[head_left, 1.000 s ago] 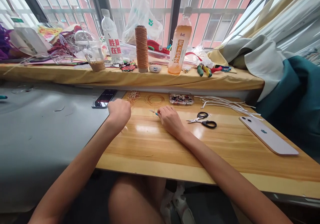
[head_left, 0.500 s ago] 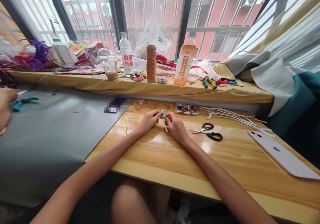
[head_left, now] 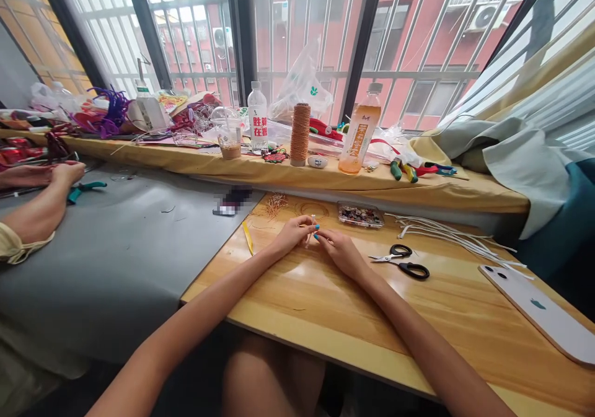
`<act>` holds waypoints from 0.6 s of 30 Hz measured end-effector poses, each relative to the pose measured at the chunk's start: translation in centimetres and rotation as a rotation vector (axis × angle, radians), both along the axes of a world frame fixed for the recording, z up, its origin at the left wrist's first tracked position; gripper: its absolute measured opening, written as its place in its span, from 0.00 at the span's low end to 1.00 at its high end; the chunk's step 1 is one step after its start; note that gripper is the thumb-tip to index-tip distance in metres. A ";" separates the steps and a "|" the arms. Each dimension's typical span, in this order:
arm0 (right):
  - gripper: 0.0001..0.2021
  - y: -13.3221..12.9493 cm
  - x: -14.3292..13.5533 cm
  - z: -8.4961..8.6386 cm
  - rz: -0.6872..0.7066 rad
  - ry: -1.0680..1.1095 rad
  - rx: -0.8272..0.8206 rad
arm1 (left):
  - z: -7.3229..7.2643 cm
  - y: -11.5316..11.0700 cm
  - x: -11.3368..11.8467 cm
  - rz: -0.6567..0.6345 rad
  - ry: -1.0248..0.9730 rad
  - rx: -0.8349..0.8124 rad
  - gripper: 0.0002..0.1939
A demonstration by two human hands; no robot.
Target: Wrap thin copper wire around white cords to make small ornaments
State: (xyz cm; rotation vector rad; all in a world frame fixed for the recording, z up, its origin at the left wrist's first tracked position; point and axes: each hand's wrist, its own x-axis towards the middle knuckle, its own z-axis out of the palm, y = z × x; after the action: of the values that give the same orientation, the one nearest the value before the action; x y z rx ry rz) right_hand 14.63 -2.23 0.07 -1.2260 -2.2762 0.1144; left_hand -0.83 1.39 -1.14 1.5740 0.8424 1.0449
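Observation:
In front of me, over the wooden board, my left hand [head_left: 295, 233] pinches a short white cord [head_left: 307, 241] between thumb and fingers. One end of the cord sticks up above the fingertips and the rest hangs below. My right hand [head_left: 343, 251] comes in from the other side, its fingers pressed together close beside the cord and the left thumb. What the right fingertips grip is too small to make out. Black-handled scissors [head_left: 400, 262] lie with their blades apart to the right of my right hand.
A clear tray of beads [head_left: 360, 214] and several white cords [head_left: 446, 234] lie behind the scissors. A phone [head_left: 539, 311] rests at the right. On the ledge stand a thread spool [head_left: 300, 135] and a bottle of orange drink [head_left: 360, 132]. Another person's hands [head_left: 51, 181] work at the left.
The view has swung left and up, bringing more of the other person's hands into sight. My right fingertips have shifted down along the cord, below the left thumb.

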 end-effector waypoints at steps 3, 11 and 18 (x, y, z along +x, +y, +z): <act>0.14 0.1 3.6 2.1 -0.088 -0.282 0.148 | 0.3 0.3 -0.2 0.094 -0.073 -0.015 0.15; 0.08 -0.4 12.3 4.7 -0.477 -0.543 -0.568 | 0.2 0.8 -0.2 0.123 0.089 0.184 0.13; 0.04 -1.2 10.1 5.8 -0.491 -0.501 -0.698 | -0.2 0.1 -0.2 0.131 0.149 0.221 0.14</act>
State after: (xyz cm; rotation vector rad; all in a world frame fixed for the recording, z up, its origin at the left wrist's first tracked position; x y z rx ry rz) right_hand 24.73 -3.41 5.83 -2.3674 -2.3219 0.4949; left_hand -1.03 1.53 -1.29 1.8203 0.9677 1.1568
